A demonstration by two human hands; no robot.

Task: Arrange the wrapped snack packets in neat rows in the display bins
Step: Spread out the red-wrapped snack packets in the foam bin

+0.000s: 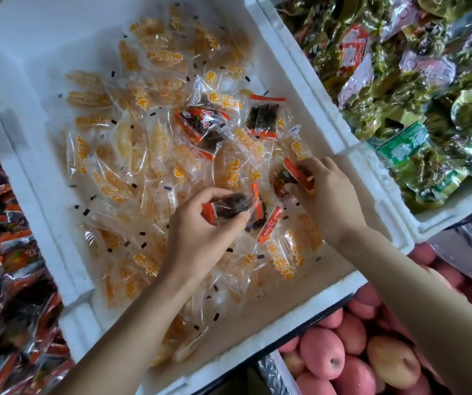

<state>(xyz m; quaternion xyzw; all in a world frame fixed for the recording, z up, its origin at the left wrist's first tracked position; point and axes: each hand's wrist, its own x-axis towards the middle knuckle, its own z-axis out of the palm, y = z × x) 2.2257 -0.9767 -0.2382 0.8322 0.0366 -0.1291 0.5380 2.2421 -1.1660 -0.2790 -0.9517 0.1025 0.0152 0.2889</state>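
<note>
White foam bin (308,89) fills the centre of the view; its floor is bare along the near and far edges. Adjacent bin on the left (66,283) holds dark red-edged packets (1,252). Bin on the right (385,212) holds green packets (400,109). Apples (343,352) lie below, near-right. Inside the centre bin, yellow clear-wrapped packets (132,166) lie in a loose single layer w/ no rows and mixed axes. Left hand (200,232) is over the bin's middle, fingers curled round one dark packet (229,208), long axis approx. left-right. Right hand (331,195) is near the right wall, fingers pinching a second red-and-dark packet (291,178); this may be more than one packet, as the wrap is partly hidden. Both hands are therefore loaded. Stray dark packets remaining: two (200,126) (263,115) farther out, beyond both hands, and one (269,223) between the hands, just beside the left fingertips, long axis running diagonally near-left to far-right. Judgement: step in hand is sorting strays out of the yellow stock, prob. to the matching left bin; left hand is nearer that bin and nearer the middle stray. Row-laying of yellow packets not yet begun. Risk: slick wrap, packets slide when nudged.
</note>
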